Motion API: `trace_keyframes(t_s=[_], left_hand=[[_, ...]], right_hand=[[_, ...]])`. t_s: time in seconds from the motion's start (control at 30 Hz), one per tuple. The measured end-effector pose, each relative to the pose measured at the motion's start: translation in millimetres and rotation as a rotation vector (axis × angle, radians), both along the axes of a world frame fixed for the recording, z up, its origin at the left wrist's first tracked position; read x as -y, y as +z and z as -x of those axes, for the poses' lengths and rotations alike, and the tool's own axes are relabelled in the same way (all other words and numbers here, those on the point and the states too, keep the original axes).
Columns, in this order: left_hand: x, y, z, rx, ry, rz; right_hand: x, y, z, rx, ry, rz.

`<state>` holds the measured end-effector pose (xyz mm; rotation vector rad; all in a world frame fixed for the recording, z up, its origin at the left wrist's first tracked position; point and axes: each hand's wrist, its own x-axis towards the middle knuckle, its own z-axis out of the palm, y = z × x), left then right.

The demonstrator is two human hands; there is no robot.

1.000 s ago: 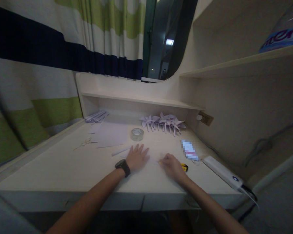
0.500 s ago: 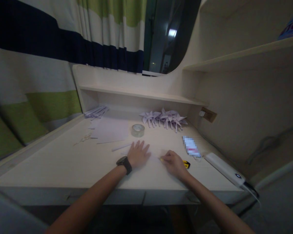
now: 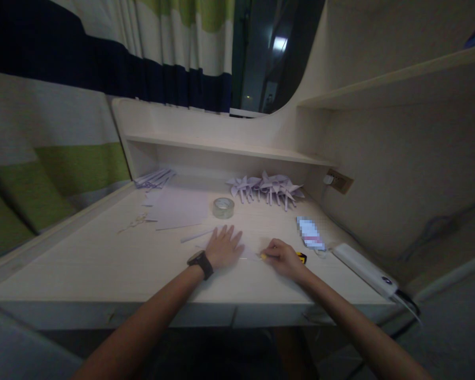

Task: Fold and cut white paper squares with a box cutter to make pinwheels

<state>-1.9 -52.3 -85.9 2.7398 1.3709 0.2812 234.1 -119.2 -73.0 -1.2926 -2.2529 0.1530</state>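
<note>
My left hand (image 3: 224,248), with a dark watch (image 3: 200,262) on its wrist, lies flat with fingers spread on a small white piece of paper (image 3: 248,250) near the middle of the desk. Just right of it, my right hand (image 3: 282,257) is closed around a yellow and black utility knife (image 3: 302,257). The knife's yellow front end points left at the paper's edge, and its middle is hidden in the fist. A thin white paper stick (image 3: 196,236) rests beyond my left fingers. The blade is too small to make out clearly.
Behind my hands stand a clear tape roll (image 3: 223,208) and several paper pinwheels (image 3: 267,186). Paper sheets (image 3: 182,203), scissors (image 3: 136,221) and folded strips (image 3: 155,178) lie left. A phone (image 3: 310,233) and white power strip (image 3: 364,271) lie right.
The view has tilted slightly. My right hand and the knife have shifted a little against the paper, and more of the knife's yellow front shows. My left hand stays flat in place.
</note>
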Motion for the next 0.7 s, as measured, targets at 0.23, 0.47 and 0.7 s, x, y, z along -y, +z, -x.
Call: trace_keyframes(t_s=[0.23, 0.47, 0.7], left_hand=[[-1, -1.6, 0, 0.027, -0.02, 0.004], [10, 25.5, 17, 0.083, -0.162, -0.068], [20, 36.7, 33, 0.023, -0.3, 0.023]], right_hand=[[15, 21.1, -19, -0.095, 0.092, 0.266], [20, 34.3, -19, -0.152, 0.096, 0.355], [17, 30.6, -21, -0.174, 0.101, 0.355]])
